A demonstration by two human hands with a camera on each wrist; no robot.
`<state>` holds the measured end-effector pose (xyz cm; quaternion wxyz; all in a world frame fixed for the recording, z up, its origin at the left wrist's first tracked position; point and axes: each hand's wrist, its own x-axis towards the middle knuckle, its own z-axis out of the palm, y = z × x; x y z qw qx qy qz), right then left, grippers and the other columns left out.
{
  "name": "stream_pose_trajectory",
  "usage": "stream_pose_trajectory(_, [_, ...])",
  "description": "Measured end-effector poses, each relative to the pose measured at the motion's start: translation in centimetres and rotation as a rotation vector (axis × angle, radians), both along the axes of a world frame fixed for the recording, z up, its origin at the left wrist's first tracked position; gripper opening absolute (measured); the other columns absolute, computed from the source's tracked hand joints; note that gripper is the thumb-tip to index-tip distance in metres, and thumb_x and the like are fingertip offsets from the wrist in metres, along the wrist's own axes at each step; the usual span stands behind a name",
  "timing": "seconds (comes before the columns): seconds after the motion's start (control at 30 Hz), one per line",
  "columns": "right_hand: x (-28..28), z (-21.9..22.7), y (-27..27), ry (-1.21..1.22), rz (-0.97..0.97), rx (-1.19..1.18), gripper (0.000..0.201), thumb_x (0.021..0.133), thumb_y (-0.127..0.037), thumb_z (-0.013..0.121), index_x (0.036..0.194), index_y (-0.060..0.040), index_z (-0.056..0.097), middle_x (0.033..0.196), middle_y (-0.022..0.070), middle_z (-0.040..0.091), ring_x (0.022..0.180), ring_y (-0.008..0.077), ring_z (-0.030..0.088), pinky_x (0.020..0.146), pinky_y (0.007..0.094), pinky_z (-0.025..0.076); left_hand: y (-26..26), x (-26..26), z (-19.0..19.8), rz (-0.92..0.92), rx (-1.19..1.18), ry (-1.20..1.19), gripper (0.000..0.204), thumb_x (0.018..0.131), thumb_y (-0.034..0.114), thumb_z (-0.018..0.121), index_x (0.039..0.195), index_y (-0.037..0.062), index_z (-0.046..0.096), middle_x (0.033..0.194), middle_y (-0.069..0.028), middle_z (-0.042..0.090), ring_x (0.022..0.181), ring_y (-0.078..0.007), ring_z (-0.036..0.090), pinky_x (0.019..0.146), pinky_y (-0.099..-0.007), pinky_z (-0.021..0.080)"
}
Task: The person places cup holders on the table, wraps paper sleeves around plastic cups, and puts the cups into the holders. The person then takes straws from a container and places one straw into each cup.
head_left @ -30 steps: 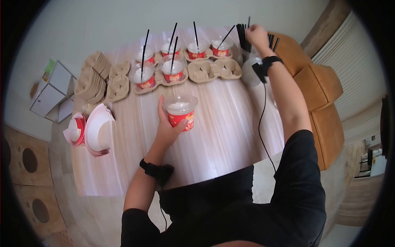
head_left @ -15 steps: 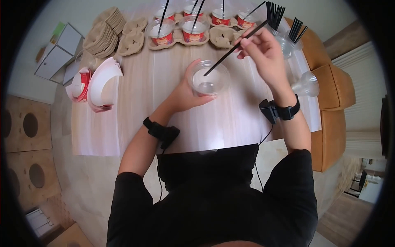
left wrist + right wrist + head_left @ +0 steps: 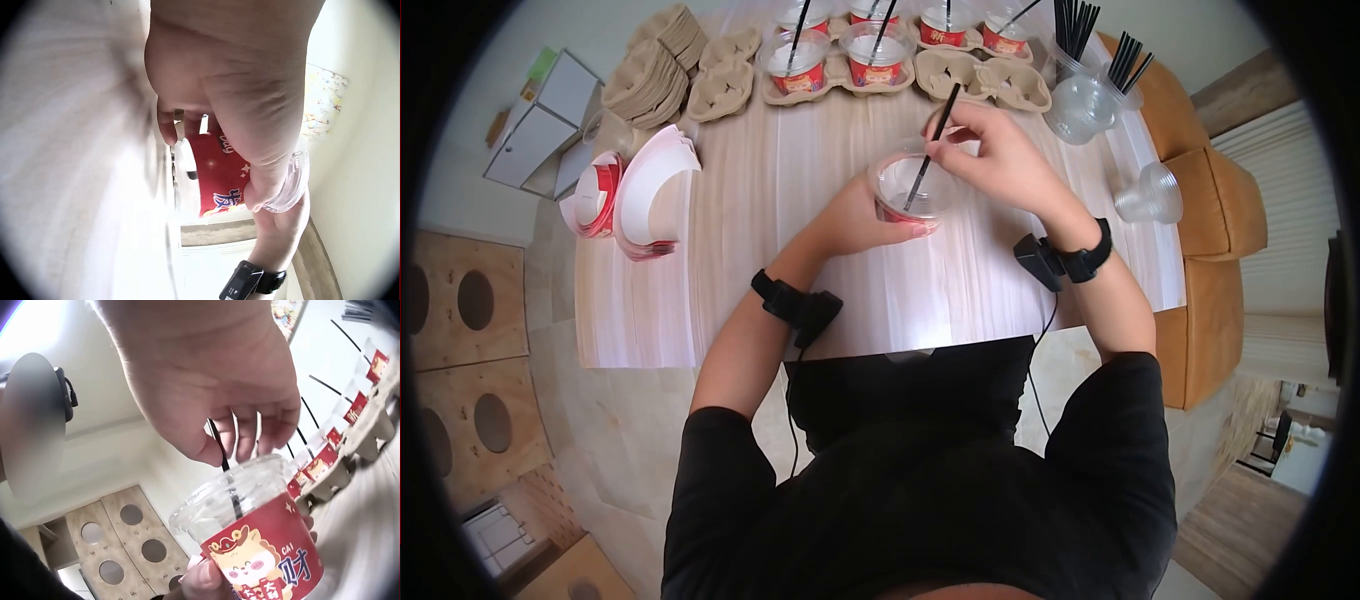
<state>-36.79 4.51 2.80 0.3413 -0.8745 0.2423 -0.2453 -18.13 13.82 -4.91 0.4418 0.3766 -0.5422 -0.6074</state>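
Note:
My left hand (image 3: pixel 852 222) grips a clear plastic cup (image 3: pixel 892 182) with a red printed paper sleeve (image 3: pixel 259 550), its fingers and thumb wrapped round the side. A clear lid (image 3: pixel 228 487) covers the cup. Between thumb and fingers, my right hand (image 3: pixel 1000 165) pinches a black straw (image 3: pixel 946 112). In the right wrist view the straw's lower end shows inside the cup, below the lid. The left wrist view shows the cup's white base (image 3: pixel 187 178) close to the tabletop.
Several cups with straws stand in cardboard carriers (image 3: pixel 835 92) at the back; one carrier (image 3: pixel 980 82) has bare pockets. Carrier stacks (image 3: pixel 645 88) and paper sleeves (image 3: pixel 638 195) lie left. Black straws (image 3: pixel 1075 30) and clear plastic lids or cups (image 3: pixel 1150 195) are on the right.
The right hand has brought a straw from the holder at the back right to the cup and lowered it in. The left hand still holds the cup.

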Motion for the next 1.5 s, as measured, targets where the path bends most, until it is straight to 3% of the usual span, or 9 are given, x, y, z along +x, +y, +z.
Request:
stream_pose_trajectory(0.07, [0.5, -1.5, 0.1, -0.147, -0.05, 0.297, 0.013, 0.081, -0.011, 0.065, 0.088, 0.0, 0.062, 0.084, 0.0047, 0.064, 0.079, 0.0124, 0.06, 0.072, 0.0278, 0.049, -0.1, 0.1, -0.3, -0.013, -0.081, -0.084, 0.076, 0.07, 0.01, 0.078, 0.135, 0.0033, 0.04, 0.118, -0.0054, 0.058, 0.108, -0.0136, 0.056, 0.094, -0.0315, 0.045])
stream_pose_trajectory(0.2, [-0.6, -2.2, -0.9, -0.106, -0.007, 0.466, 0.031, 0.087, -0.018, 0.067, 0.112, -0.0003, 0.057, 0.102, 0.0023, 0.06, 0.093, 0.0086, 0.056, 0.085, 0.0244, 0.046, -0.2, 0.5, -0.6, -0.003, 0.004, -0.031, 0.075, 0.07, 0.012, 0.079, 0.134, 0.0033, 0.041, 0.118, -0.0063, 0.058, 0.109, -0.0143, 0.056, 0.095, -0.0323, 0.045])
stream_pose_trajectory(0.53, [-1.8, -3.8, 1.6, -0.283, 0.173, 0.672, 0.051, 0.086, -0.013, 0.069, 0.129, -0.0048, 0.043, 0.1, 0.0047, 0.063, 0.09, 0.0088, 0.06, 0.079, 0.0237, 0.048, -0.7, 1.9, -2.7, 0.048, 0.12, 0.122, 0.084, 0.07, 0.029, 0.079, 0.136, -0.001, 0.037, 0.127, -0.0102, 0.054, 0.116, -0.0193, 0.053, 0.099, -0.0336, 0.043])
stream_pose_trajectory(1.0, [-1.2, -5.2, 1.7, -0.26, 0.275, 0.949, 0.063, 0.08, -0.003, 0.071, 0.135, -0.0097, 0.04, 0.139, 0.005, 0.045, 0.108, 0.0121, 0.056, 0.092, 0.0283, 0.047, -0.5, 1.9, -2.4, -0.126, 0.121, 0.15, 0.103, 0.066, 0.042, 0.081, 0.143, 0.0009, 0.027, 0.136, -0.0106, 0.046, 0.125, -0.0211, 0.046, 0.104, -0.0348, 0.037])
stream_pose_trajectory(1.2, [-2.4, -4.9, -1.2, -0.327, 0.077, 0.614, 0.061, 0.079, -0.012, 0.074, 0.131, -0.0086, 0.044, 0.135, 0.0051, 0.046, 0.119, 0.0156, 0.048, 0.091, 0.0306, 0.049, -1.4, 1.3, -3.4, -0.006, -0.012, 0.216, 0.092, 0.082, 0.048, 0.067, 0.147, 0.0023, 0.02, 0.144, -0.0129, 0.036, 0.133, -0.023, 0.037, 0.107, -0.0362, 0.034])
stream_pose_trajectory(1.23, [-2.5, -3.9, -2.5, -0.351, 0.004, 0.288, 0.066, 0.076, -0.014, 0.079, 0.131, -0.0073, 0.042, 0.096, 0.003, 0.062, 0.074, 0.0045, 0.058, 0.064, 0.0205, 0.047, -1.6, 1.4, -3.3, 0.11, 0.009, 0.178, 0.075, 0.09, 0.045, 0.054, 0.145, 0.002, 0.025, 0.146, -0.0118, 0.035, 0.134, -0.0244, 0.036, 0.105, -0.0382, 0.036])
stream_pose_trajectory(1.3, [-3.5, -2.8, -6.2, -0.311, -0.171, 0.117, 0.067, 0.074, -0.016, 0.08, 0.13, -0.0075, 0.042, 0.096, 0.0048, 0.061, 0.073, 0.0064, 0.058, 0.062, 0.0217, 0.047, -1.8, 1.7, -3.3, 0.226, 0.033, 0.137, 0.06, 0.099, 0.042, 0.04, 0.142, 0.0018, 0.031, 0.147, -0.0107, 0.034, 0.135, -0.0258, 0.035, 0.104, -0.0402, 0.038])
stream_pose_trajectory(1.43, [-3.9, -2.1, -12.3, -0.341, -0.268, 0.118, 0.067, 0.074, -0.018, 0.079, 0.13, -0.006, 0.042, 0.097, 0.008, 0.061, 0.075, 0.0097, 0.059, 0.064, 0.0243, 0.049, -2.2, 2.0, -3.0, 0.353, 0.185, 0.235, 0.041, 0.101, 0.031, 0.036, 0.126, 0.0002, 0.048, 0.13, -0.0093, 0.05, 0.117, -0.0209, 0.049, 0.089, -0.0354, 0.044])
stream_pose_trajectory(1.5, [-3.5, -3.1, -14.2, -0.309, -0.227, 0.015, 0.068, 0.075, -0.019, 0.078, 0.13, -0.0044, 0.041, 0.098, 0.0104, 0.061, 0.076, 0.0122, 0.06, 0.065, 0.0265, 0.05, -2.4, 2.0, -2.9, 0.433, 0.287, 0.241, 0.035, 0.101, 0.029, 0.037, 0.106, 0.0012, 0.057, 0.099, -0.0023, 0.058, 0.088, -0.0107, 0.052, 0.072, -0.0264, 0.042])
